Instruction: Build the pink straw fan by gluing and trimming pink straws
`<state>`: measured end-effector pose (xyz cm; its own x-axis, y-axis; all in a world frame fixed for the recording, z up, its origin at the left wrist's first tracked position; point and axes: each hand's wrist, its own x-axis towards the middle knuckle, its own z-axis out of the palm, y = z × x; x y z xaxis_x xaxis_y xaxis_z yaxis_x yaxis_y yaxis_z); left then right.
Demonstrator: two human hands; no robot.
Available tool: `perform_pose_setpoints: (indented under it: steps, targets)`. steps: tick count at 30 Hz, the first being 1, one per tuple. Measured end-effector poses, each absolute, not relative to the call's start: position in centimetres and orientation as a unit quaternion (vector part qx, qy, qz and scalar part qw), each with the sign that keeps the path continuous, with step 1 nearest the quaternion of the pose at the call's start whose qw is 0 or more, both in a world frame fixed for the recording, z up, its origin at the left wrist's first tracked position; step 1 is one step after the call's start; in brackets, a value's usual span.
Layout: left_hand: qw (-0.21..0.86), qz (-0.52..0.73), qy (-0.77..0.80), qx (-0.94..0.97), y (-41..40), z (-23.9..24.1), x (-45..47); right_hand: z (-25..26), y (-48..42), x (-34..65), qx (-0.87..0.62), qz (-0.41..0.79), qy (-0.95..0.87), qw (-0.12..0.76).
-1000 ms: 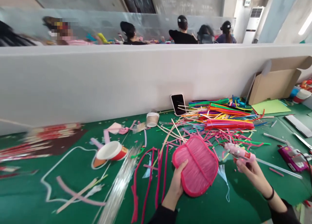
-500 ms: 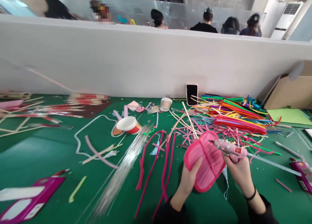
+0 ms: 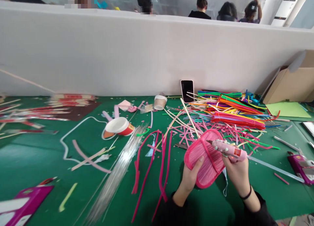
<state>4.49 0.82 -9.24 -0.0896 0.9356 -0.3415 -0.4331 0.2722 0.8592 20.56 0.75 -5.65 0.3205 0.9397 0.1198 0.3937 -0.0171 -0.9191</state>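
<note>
Pink, streaky, rounded panel (image 3: 208, 163) in the grip of the left hand (image 3: 189, 180), tapered glue gun (image 3: 229, 149) in the right hand (image 3: 237, 173)

Your pink hand fan (image 3: 208, 168) tilts, pale stick (image 3: 190, 118) pointing away; your pink glue gun's (image 3: 229, 149) nozzle is over its rib.

The desk (image 3: 282, 199) has a green surface. Far side, centre to right: a phone (image 3: 187, 91) propped upright, multicoloured stem bundles (image 3: 237, 121), a yellow-green sheet (image 3: 287, 110) and an open cardboard box (image 3: 291, 85). Short pink pieces (image 3: 185, 136) lie scattered on the near side of the bundles. Centre: long dark-pink strips (image 3: 162, 170), with clear strands (image 3: 122, 167) to their left. Left: a tilted red-and-white cup (image 3: 120, 126), a white cord (image 3: 64, 149) and, farther back, a brown sheet (image 3: 84, 113). Near left: a purple item (image 3: 31, 203), cut by the view's edge.
</note>
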Motion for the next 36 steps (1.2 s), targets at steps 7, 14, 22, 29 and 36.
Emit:
perform_pose_setpoints:
  steps: [7, 14, 22, 29, 36]
  targets:
    - [0.605, 0.548, 0.495, 0.298, 0.9, -9.0, 4.2, -5.7, 1.1, 20.4, -0.646, 0.255, -0.533, 0.484]
    - [0.600, 0.548, 0.492, 0.312, 0.9, -9.2, 4.1, -5.7, 1.3, 20.6, -0.640, 0.237, -0.551, 0.481]
    - [0.594, 0.545, 0.495, 0.325, 1.0, -9.5, 3.9, -6.0, 1.2, 20.5, -0.655, 0.225, -0.550, 0.467]
    - [0.594, 0.541, 0.494, 0.333, 0.8, -8.7, 4.1, -6.3, 1.3, 20.6, -0.654, 0.233, -0.556, 0.457]
    - [0.586, 0.540, 0.497, 0.344, 0.8, -8.5, 4.2, -6.2, 1.5, 20.4, -0.664, 0.230, -0.542, 0.461]
